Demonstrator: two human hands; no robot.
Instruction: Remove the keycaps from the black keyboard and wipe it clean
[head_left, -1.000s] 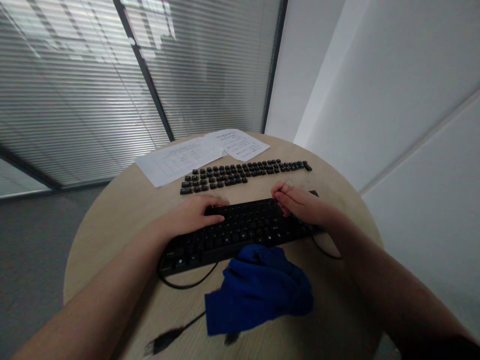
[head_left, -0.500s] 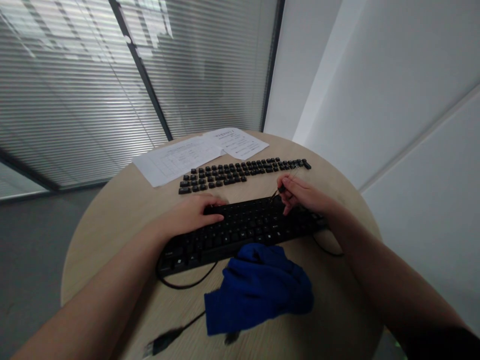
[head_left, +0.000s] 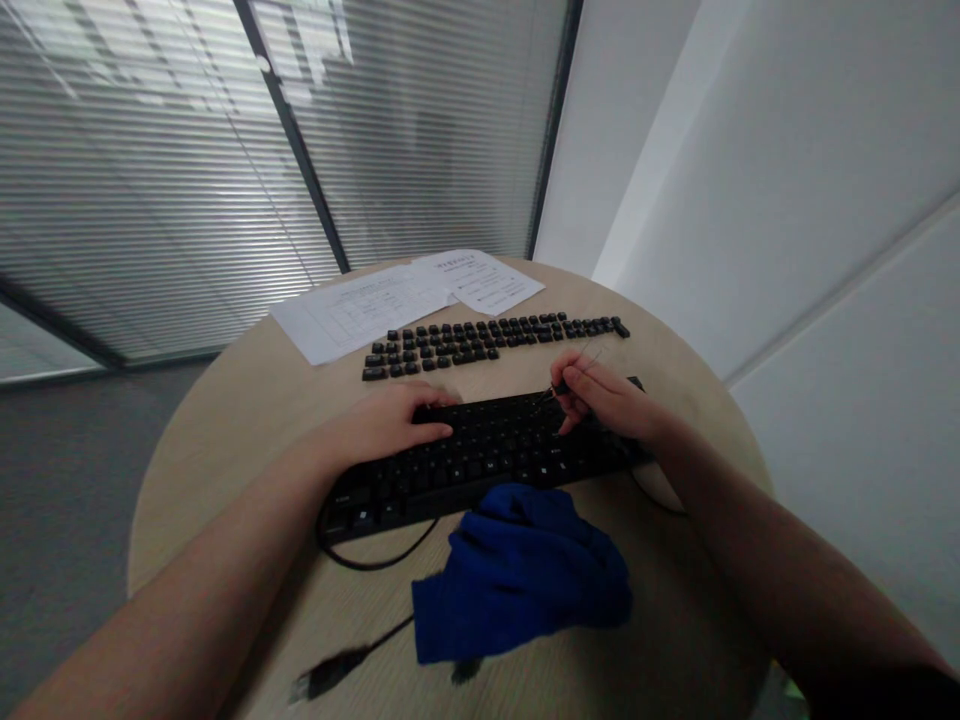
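Observation:
A black keyboard [head_left: 450,470] lies aslant on the round table. My left hand [head_left: 394,420] holds its far left part, thumb across the keys and fingers along the far edge. Above the keyboard's right part, my right hand [head_left: 592,395] is closed on a thin wire keycap puller [head_left: 559,388] with a dark handle. The puller's lower wires point down at the keys near the far edge; whether they grip one is too dark to tell. Loose black keycaps [head_left: 457,350] lie in rows behind the keyboard.
A crumpled blue cloth [head_left: 517,580] lies against the keyboard's near side. A cable with a USB plug [head_left: 330,675] comes out from under it. Printed sheets [head_left: 367,310] lie at the back of the wooden table [head_left: 202,470]. A white wall [head_left: 825,200] stands on the right.
My right hand has shifted slightly left and lower over the keys, with the keycap puller. My left hand stays in place. The whole view has moved a little.

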